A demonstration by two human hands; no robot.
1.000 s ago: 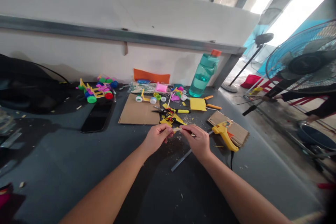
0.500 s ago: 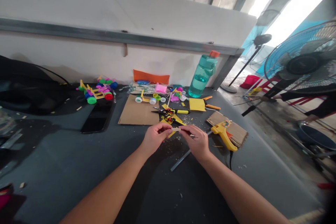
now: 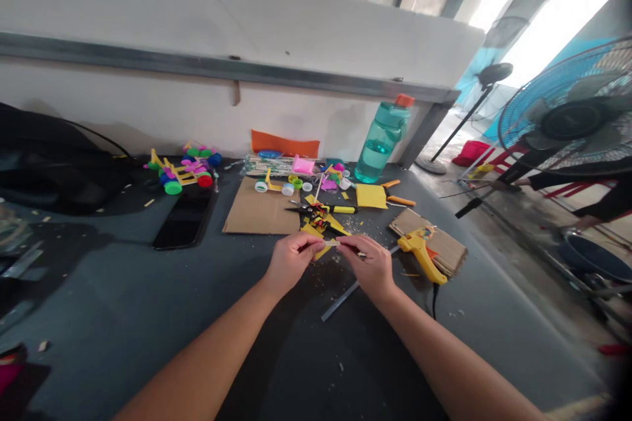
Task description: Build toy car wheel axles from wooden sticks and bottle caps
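Between my two hands is a short pale wooden stick (image 3: 331, 243), pinched at both ends over the dark table. My left hand (image 3: 295, 262) closes thumb and fingers on its left end. On the right end the fingertips of my right hand (image 3: 368, 265) are pressed together. Just beyond the hands lie pliers with black and yellow handles (image 3: 340, 209) and yellow scraps. A yellow glue gun (image 3: 422, 253) rests on a cardboard piece (image 3: 449, 247) to the right. A grey glue stick or rod (image 3: 340, 301) runs under my right hand.
A cardboard sheet (image 3: 259, 214) holds small wheeled parts. A phone (image 3: 182, 220) lies left, near colourful toy cars (image 3: 180, 174). A teal bottle (image 3: 378, 145) stands at the back. Orange-handled pliers (image 3: 401, 202) lie by a yellow pad (image 3: 371, 196). A large fan (image 3: 567, 118) stands right; another person's arm shows there.
Both hands hold nearly the same place and grip on the stick. The view has shifted very slightly; nothing else visibly moved.
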